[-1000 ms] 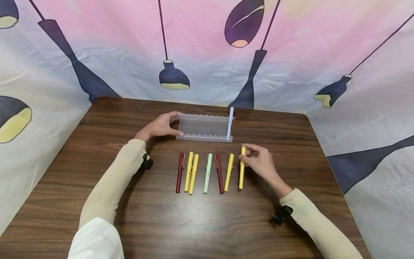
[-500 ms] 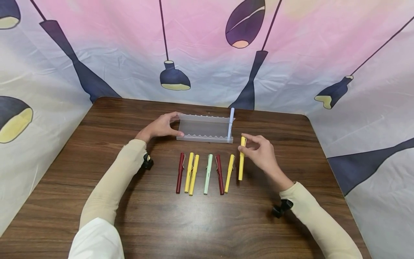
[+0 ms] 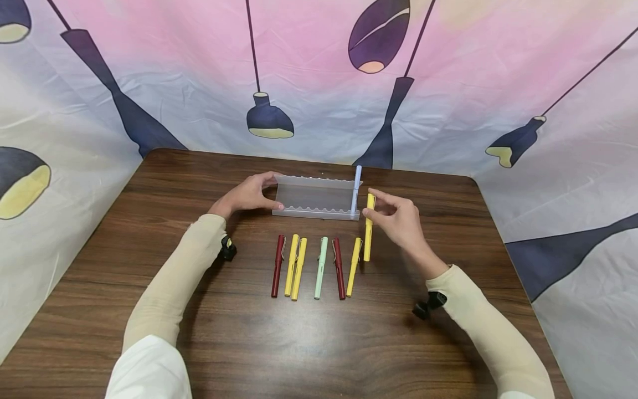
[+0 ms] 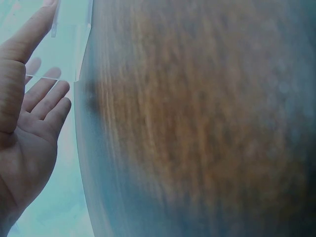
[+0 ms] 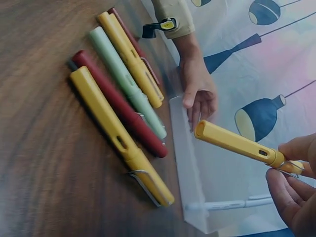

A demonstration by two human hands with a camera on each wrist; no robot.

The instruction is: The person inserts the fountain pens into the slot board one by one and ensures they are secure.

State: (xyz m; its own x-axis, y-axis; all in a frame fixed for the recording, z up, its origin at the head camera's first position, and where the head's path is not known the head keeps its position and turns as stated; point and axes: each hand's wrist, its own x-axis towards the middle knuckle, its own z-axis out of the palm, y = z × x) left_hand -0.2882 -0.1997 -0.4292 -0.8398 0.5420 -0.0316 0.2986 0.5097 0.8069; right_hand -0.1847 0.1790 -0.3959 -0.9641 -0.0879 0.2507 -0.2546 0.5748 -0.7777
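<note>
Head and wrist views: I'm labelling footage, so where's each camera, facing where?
Head: head-worn, facing forward and down at the table and rack; left hand, right hand and sleeves show.
Left wrist: on that wrist, facing rack edge and table; only left hand shows.
Right wrist: on that wrist, facing held yellow pen and rack; both hands show.
Head and right wrist share both hands and that pen.

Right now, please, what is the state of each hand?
Left hand: holding the clear plastic notched rack at one end.
Right hand: pinching a slim yellow pen.
</note>
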